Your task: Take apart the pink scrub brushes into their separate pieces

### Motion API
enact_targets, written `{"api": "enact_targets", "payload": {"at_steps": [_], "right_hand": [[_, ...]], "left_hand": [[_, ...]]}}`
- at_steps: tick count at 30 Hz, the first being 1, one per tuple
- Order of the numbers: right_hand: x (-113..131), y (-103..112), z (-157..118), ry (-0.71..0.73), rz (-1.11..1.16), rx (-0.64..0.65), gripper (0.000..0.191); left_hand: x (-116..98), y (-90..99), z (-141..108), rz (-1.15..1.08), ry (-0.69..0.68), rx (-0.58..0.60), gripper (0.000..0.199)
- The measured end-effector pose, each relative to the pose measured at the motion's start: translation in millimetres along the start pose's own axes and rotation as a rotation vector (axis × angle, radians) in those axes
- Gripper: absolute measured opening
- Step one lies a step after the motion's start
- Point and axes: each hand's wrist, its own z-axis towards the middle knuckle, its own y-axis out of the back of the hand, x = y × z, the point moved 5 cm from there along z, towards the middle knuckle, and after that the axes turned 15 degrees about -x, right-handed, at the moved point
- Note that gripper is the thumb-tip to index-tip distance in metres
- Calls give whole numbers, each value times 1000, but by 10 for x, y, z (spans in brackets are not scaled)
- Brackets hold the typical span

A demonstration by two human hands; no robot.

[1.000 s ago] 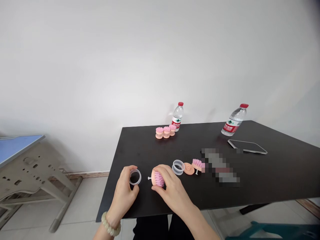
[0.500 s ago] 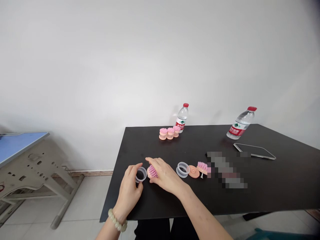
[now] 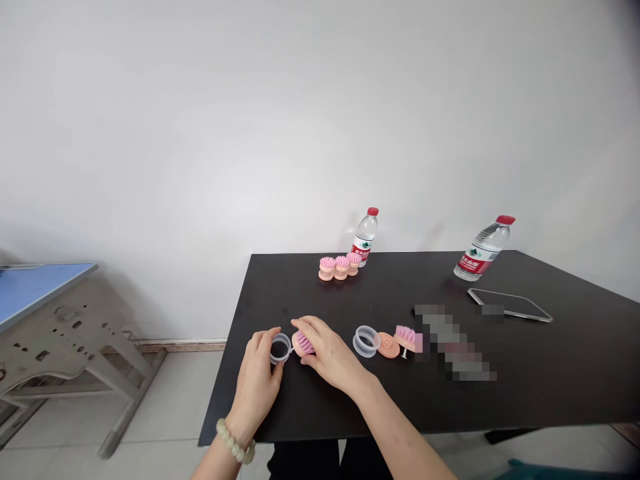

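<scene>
The pink-bristled brush head (image 3: 303,343) sits low over the black table (image 3: 550,380), partly covered by the right hand (image 3: 329,355); whether it bears on the tabletop cannot be told. The right hand is the nearer hand: its fingers (image 3: 306,325) curve over the top of the brush head and grip it from above, with the bristles just under the fingertips. The brush head's long axis runs roughly level, left to right across the view, with the peach base at the left end facing the left hand (image 3: 257,383). The left hand's fingers (image 3: 261,340) and thumb pinch the clear plastic ring (image 3: 281,348) upright by its rim. The ring stands just left of the right fingers, at or almost touching the peach base; the exact contact is hidden. Right of the right fingers lie a second clear ring (image 3: 366,341), a peach disc (image 3: 388,345) and a loose pink brush part (image 3: 406,337) with a pin showing below it. A blurred patch (image 3: 453,340) lies beyond these. Well ahead of the fingers stand three assembled pink brushes (image 3: 340,267) and a water bottle (image 3: 365,237), with a second water bottle (image 3: 484,249) and a dark tablet (image 3: 510,305) further right.
</scene>
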Motion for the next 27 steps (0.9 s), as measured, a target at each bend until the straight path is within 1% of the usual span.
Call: {"api": "enact_targets", "payload": {"at_steps": [6, 9, 12, 19, 23, 27], "right_hand": [[-56, 18, -63, -32, 13, -74, 81], [-87, 62, -105, -21, 1, -129, 75], [-95, 73, -127, 7, -3, -149, 70], [-100, 19, -114, 101, -5, -169, 58], [-109, 122, -172, 65, -47, -247, 52], [-97, 248, -322, -26, -134, -343, 45]], "left_hand": [[6, 7, 3, -3, 3, -14, 43], [-3, 19, 13, 15, -22, -44, 45], [-7, 20, 24, 23, -35, -61, 45], [-2, -24, 19, 44, -51, 14, 44], [3, -30, 16, 65, -52, 16, 49], [-4, -34, 14, 98, -70, 4, 52]]}}
